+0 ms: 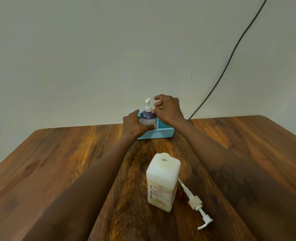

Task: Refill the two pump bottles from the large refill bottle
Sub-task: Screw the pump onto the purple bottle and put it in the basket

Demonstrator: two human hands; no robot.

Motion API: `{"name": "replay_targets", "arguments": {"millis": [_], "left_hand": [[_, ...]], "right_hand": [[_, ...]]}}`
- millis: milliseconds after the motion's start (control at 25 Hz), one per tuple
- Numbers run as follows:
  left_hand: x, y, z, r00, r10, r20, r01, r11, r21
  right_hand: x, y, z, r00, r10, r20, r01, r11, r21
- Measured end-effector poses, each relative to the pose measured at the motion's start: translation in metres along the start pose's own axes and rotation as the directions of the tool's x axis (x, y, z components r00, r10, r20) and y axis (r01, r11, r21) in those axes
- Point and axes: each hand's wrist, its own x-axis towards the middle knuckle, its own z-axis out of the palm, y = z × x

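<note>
In the basket (163,133), the pump bottle (148,117) stands within the left hand's (133,125) grip.

Both bare arms reach straight forward, fully extended, and draw together at the purple pump bottle (148,117). The left hand (135,125) grips the bottle's body from its left side, with the thumb laid across the front and the fingers going round behind, out of sight. The right hand (169,110) hangs at the bottle's right, level with its pump top, back of the hand upward and fingers loosely curled and spread toward it — the thumb tip lies just beside the collar, the fingers closed round nothing.
</note>
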Motion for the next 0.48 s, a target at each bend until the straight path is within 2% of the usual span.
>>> {"name": "replay_targets", "arguments": {"millis": [120,200,280,360,440,480], "left_hand": [[-0.022,0.005,-0.016,0.994,0.038,-0.100,-0.044,0.998,-0.054],[-0.046,0.011,-0.030,0.986,0.086,-0.139,-0.110,0.978,-0.175],[-0.073,0.018,-0.044,0.995,0.098,-0.025,-0.100,0.922,-0.375],[-0.099,0.022,-0.056,0.979,0.108,0.175,0.014,0.812,-0.583],[-0.122,0.018,-0.066,0.927,0.174,0.333,0.108,0.725,-0.681],[-0.132,0.014,-0.068,0.898,0.219,0.381,0.118,0.715,-0.690]], "right_hand": [[-0.019,0.001,-0.015,0.999,-0.032,-0.019,0.032,0.999,-0.015],[-0.035,0.002,-0.023,0.999,-0.028,-0.018,0.028,0.999,-0.030],[-0.054,-0.001,-0.031,1.000,-0.012,-0.021,0.011,1.000,-0.026],[-0.073,-0.006,-0.041,1.000,-0.010,-0.014,0.010,1.000,-0.011],[-0.095,-0.009,-0.050,1.000,-0.006,0.000,0.006,1.000,0.002],[-0.106,-0.010,-0.055,1.000,0.004,0.012,-0.004,1.000,0.010]]}}
